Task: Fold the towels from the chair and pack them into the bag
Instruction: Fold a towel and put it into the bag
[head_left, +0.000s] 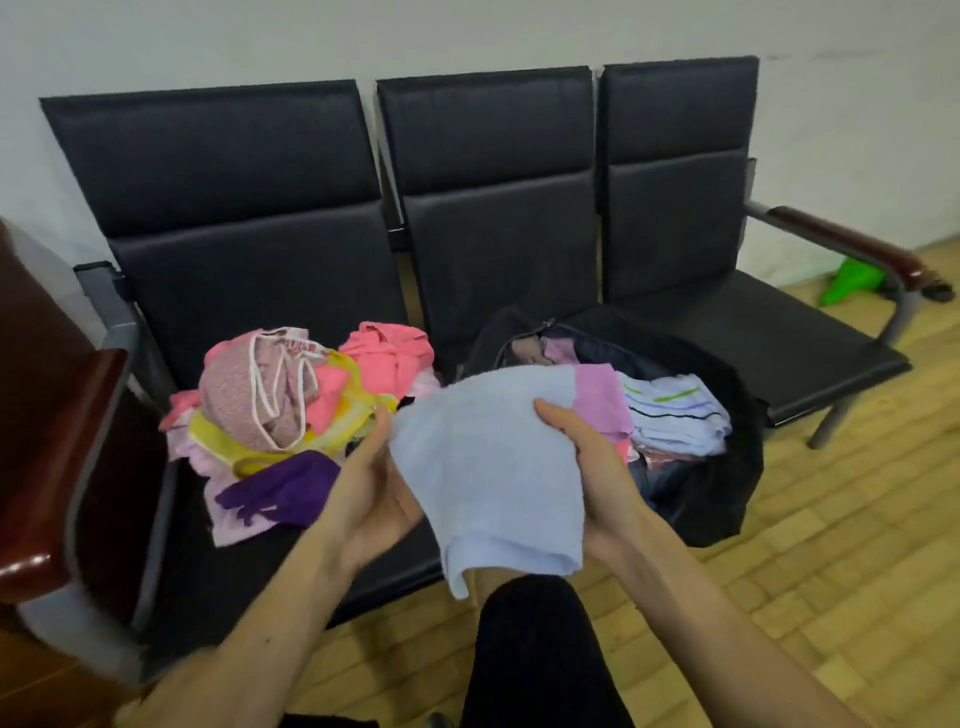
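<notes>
A folded light blue towel hangs in the air between my two hands, above the front edge of the black chair row. My left hand holds its left edge from underneath. My right hand grips its right edge with the thumb on top. A pile of loose towels in pink, yellow and purple lies on the left seat. On the middle seat stands an open black bag, holding a pink towel and a white striped towel.
The right seat is bare. Wooden armrests close both ends of the row. A green object lies on the wooden floor by the wall. My dark-clad knee is below the towel.
</notes>
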